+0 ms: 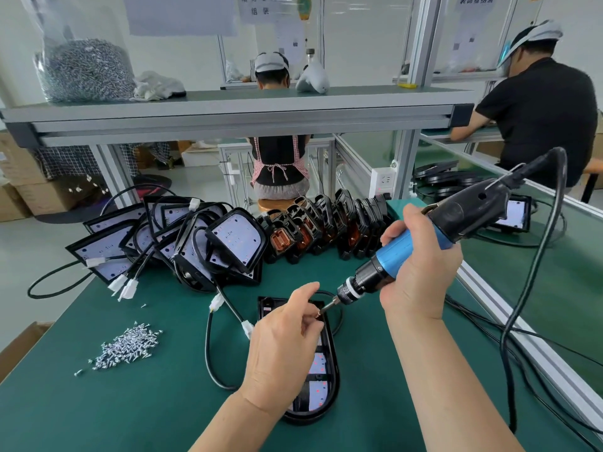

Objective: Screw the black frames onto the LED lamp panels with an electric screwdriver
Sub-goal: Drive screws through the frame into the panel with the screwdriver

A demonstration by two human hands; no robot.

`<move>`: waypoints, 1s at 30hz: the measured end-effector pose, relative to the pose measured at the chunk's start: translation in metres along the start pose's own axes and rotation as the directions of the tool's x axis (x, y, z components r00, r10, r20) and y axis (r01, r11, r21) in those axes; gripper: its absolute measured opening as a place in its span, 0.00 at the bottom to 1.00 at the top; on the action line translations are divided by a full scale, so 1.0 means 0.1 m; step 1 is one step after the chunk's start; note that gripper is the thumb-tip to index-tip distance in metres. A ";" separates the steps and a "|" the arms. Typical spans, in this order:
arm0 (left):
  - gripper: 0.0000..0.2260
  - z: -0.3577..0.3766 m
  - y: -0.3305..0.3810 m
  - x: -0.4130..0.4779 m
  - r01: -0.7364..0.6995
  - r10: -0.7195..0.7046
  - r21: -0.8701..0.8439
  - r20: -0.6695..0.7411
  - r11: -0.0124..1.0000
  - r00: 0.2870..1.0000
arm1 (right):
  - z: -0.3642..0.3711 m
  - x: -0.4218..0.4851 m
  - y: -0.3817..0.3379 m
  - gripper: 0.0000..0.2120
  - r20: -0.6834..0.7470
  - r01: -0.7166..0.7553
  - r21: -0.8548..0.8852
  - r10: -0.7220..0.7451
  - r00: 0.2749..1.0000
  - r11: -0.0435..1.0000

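Left hand [287,350]: over the far half of the lamp panel, thumb and forefinger pinched around the tip of the bit [328,307] – whether a screw sits between them is too small to tell.
Right hand [421,265]: clenched around the blue barrel of the electric screwdriver [424,243], which is tilted with its black end far and right and its nose pointing left and down at the panel.
Lamp panel [318,391]: flat on the green mat [130,415], near the middle of the table, long axis running near to far; white board with red dots showing at the near end.
Black frame [336,376]: lies around that panel, its rounded end nearest.
Loose screws [130,345]: a small heap on the mat, well left of the panel.
Framed panels [235,243]: a leaning pile with black leads and white plugs, far left.
Black housings [326,223]: a row standing on edge, far middle – some with copper-coloured insides.
Screwdriver cable [535,288]: arcs from the tool's black end down to the mat at right.
Bag of screws [86,66]: on the shelf above, far left.
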State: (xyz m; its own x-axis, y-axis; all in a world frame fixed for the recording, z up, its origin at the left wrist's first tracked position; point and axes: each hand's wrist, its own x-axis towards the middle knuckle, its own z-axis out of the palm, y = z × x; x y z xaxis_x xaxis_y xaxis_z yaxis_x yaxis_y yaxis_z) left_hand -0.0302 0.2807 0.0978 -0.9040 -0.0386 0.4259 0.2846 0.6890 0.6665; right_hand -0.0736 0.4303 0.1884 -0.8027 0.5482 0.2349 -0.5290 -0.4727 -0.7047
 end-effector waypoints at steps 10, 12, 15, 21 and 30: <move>0.25 -0.26 -0.35 -0.06 0.272 -0.250 0.087 -0.204 0.958 0.946 | 0.13 0.18 0.19 0.07 0.006 0.033 -0.056 -0.033 0.999 0.998; 0.31 -0.27 -0.39 -0.05 0.403 -0.399 0.031 -0.094 0.915 0.912 | 0.12 0.19 0.24 0.08 0.005 0.021 -0.079 -0.020 1.000 0.997; 0.30 -0.24 -0.36 -0.08 0.359 -0.343 0.107 -0.140 0.927 0.929 | 0.09 0.17 0.27 0.07 -0.017 0.003 -0.078 -0.005 1.000 0.997; 0.06 -0.15 -0.16 0.08 0.383 -0.360 -0.252 0.135 0.888 0.923 | 0.13 0.14 0.16 0.09 -0.063 -0.029 0.008 0.030 0.998 1.000; 0.07 -0.11 -0.11 0.20 0.388 -0.346 -0.429 0.176 0.816 0.921 | 0.18 0.09 0.05 0.09 -0.050 -0.043 0.041 0.045 0.998 0.998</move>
State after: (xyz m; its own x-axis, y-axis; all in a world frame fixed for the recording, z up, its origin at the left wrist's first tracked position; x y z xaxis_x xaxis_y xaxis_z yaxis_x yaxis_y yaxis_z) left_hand -0.0479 0.2639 0.1056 -0.9877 -0.1467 0.0539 0.0178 0.2366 0.9714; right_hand -0.0882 0.4201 0.1987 -0.8110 0.5600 0.1694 -0.5050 -0.5239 -0.6859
